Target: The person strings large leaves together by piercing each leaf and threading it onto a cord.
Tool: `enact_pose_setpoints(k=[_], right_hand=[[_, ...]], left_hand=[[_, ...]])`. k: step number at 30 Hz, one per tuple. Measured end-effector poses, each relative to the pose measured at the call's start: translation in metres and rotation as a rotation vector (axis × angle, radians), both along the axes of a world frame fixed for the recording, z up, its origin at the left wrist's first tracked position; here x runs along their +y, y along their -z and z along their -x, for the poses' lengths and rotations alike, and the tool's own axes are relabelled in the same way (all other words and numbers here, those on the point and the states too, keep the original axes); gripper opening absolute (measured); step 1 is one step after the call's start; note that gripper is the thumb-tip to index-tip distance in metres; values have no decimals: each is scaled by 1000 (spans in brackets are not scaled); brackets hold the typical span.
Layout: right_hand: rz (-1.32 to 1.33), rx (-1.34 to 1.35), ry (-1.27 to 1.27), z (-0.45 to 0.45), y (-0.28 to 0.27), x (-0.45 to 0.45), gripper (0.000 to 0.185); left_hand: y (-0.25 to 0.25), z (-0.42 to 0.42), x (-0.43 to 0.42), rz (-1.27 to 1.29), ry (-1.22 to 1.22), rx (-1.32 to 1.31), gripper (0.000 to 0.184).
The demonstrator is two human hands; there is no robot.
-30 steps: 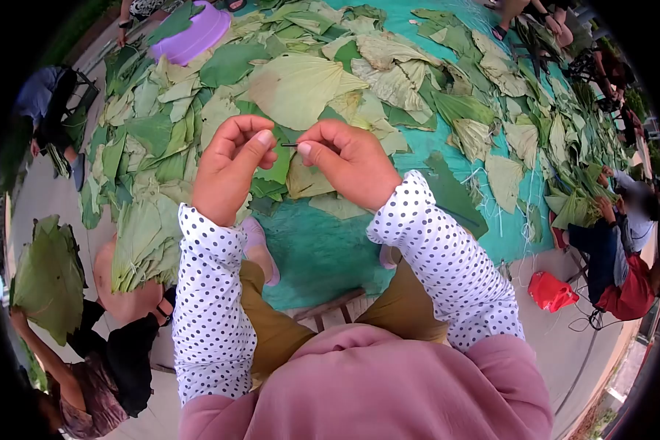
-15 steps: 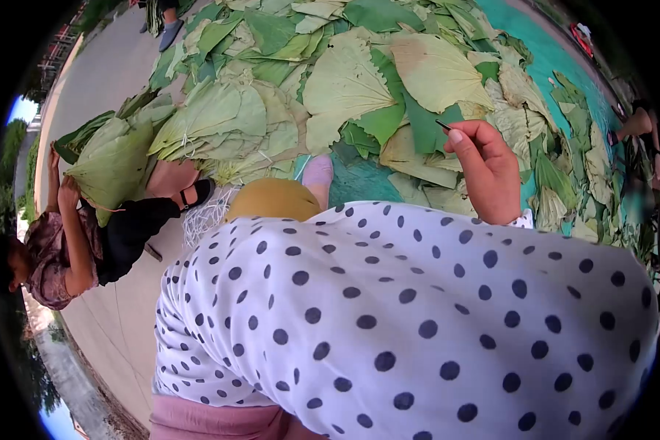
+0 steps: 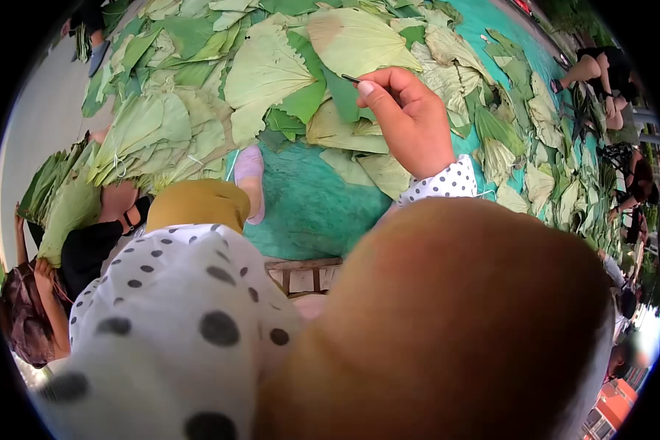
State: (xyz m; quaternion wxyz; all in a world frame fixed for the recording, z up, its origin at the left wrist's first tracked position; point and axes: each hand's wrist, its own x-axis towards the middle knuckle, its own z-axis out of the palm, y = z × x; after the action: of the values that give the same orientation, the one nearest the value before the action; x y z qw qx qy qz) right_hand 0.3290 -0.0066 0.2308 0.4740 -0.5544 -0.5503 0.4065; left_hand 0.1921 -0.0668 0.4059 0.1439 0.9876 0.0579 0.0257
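My right hand (image 3: 411,121) reaches out above the leaf pile, thumb and fingers pinched on a short thin dark stick (image 3: 350,78). Just behind it are broad, flat green leaves: a pale one (image 3: 268,70) with a ragged edge, and a tan-green one (image 3: 356,38). I cannot make out my left hand. A polka-dot sleeve (image 3: 187,286) fills the lower left. A large blurred tan-brown shape (image 3: 462,315) close to the camera covers the lower middle and right, and what it is cannot be told.
Green sheeting (image 3: 315,198) lies under the leaves, with my foot in a pale purple shoe (image 3: 248,163) on it. A layered leaf stack (image 3: 147,136) has white string about it. At left a seated person (image 3: 40,301) holds a leaf bundle (image 3: 70,209). Other people (image 3: 601,73) are at right.
The view has swung, so the leaves and my right hand appear farther left and higher. The stick stays pinched. The blurred tan-brown shape has come into view.
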Motion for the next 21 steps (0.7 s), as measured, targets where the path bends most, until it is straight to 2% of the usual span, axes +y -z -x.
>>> enact_pose_setpoints(k=[3, 5, 7, 9, 11, 14, 15, 16, 18, 19, 21], right_hand=[[15, 39, 40, -9, -8, -1, 15], [15, 174, 95, -14, -13, -4, 15], [-48, 121, 125, -17, -15, -8, 15], [-41, 108, 123, -22, -15, -10, 14], [-41, 133, 117, -24, -17, -12, 13], [-6, 150, 135, -24, -22, -14, 10], [-7, 148, 140, -23, -23, -14, 10], [-13, 147, 147, -22, -24, -14, 10], [-27, 103, 148, -22, -24, -12, 10], [-26, 96, 151, -23, -23, -10, 10], [3, -10, 106, -23, -23, -7, 10]], left_hand=[[3, 16, 32, 41, -203, 38, 15], [26, 31, 70, 136, -461, 62, 14], [82, 51, 128, 315, -673, 5, 17], [149, 62, 184, 645, -1076, 20, 24], [246, 86, 234, 517, -1143, 36, 25], [344, 88, 257, 478, -1275, 135, 28], [360, 80, 256, 540, -1281, 151, 31], [393, 77, 259, 482, -1259, 184, 34], [412, 54, 249, 471, -1245, 231, 40], [442, 51, 253, 469, -1188, 241, 47], [461, 31, 249, 474, -1209, 322, 58]])
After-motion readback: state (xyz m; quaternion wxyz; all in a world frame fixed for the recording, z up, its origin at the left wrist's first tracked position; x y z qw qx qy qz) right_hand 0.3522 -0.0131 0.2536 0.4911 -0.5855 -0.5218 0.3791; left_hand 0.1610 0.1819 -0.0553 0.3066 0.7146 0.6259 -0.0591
